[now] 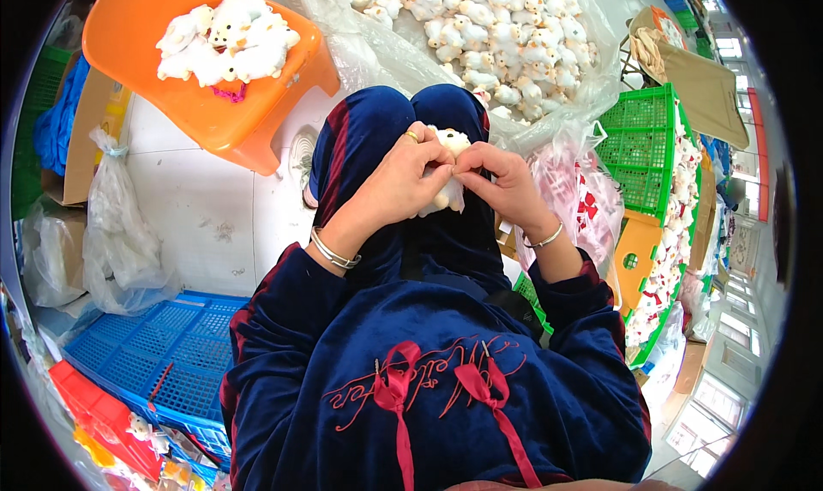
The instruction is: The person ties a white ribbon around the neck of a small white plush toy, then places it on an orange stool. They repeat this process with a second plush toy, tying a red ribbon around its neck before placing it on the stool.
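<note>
Above my lap, both hands are closed on a small white plush toy point(449, 138) with dark eyes. My left hand point(405, 175) pinches it from the left, a ring on one finger. From the right my right hand point(506, 180) pinches it with thumb and forefinger, the fingertips of the two hands nearly meeting. A thin whitish piece shows below the fingertips; whether it is cloth or part of the toy I cannot tell. My fingers hide the toy's middle.
An orange plastic stool point(129, 28) at upper left bears several white plush toys point(227, 41). Ahead, a clear plastic sheet point(369, 54) holds a heap of similar toys point(514, 41). Green crates point(634, 152) stand at right, a pink-filled bag point(570, 191) beside them, a blue crate point(163, 341) at lower left.
</note>
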Motion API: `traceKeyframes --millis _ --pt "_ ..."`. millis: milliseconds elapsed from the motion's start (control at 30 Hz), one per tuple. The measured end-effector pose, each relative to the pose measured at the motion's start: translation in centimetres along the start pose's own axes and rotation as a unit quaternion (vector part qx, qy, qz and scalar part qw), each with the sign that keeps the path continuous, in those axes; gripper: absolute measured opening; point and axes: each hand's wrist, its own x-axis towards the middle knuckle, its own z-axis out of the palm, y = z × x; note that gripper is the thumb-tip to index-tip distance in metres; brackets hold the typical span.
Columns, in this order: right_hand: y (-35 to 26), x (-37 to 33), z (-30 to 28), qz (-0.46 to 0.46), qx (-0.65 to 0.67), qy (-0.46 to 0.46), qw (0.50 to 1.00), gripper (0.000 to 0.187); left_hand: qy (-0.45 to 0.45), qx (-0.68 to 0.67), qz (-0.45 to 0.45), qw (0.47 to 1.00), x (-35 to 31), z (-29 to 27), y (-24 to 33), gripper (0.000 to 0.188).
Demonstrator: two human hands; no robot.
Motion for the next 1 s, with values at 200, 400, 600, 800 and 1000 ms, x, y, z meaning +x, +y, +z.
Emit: traceKeyframes --millis 200,400,600,800,1000 --pt "-0.5 0.4 -0.5 0.055 0.007 -0.013 0.998 0.007 -0.016 0.007 -0.01 1.0 0.3 -0.3 -0.1 0.012" --pt "-1.3 0.6 0.4 0.104 -0.014 0.013 0.994 0.007 -0.049 -0.001 -0.017 0.999 0.3 -0.7 -0.7 0.011" --pt "-1.3 0.4 0.5 0.08 -0.054 0.026 0.995 0.006 -0.086 -0.032 -0.03 0.995 0.6 -1.6 -0.1 0.012" --pt "-2.8 0.0 1.0 0.088 -0.007 0.069 0.994 0.014 -0.074 -0.017 -0.034 0.997 0.8 -1.5 0.0 0.011" --pt "-1.1 -1.1 0.6 0.138 -0.074 0.027 0.987 0.018 -0.061 -0.021 -0.024 0.998 0.7 -1.2 -0.2 0.008"
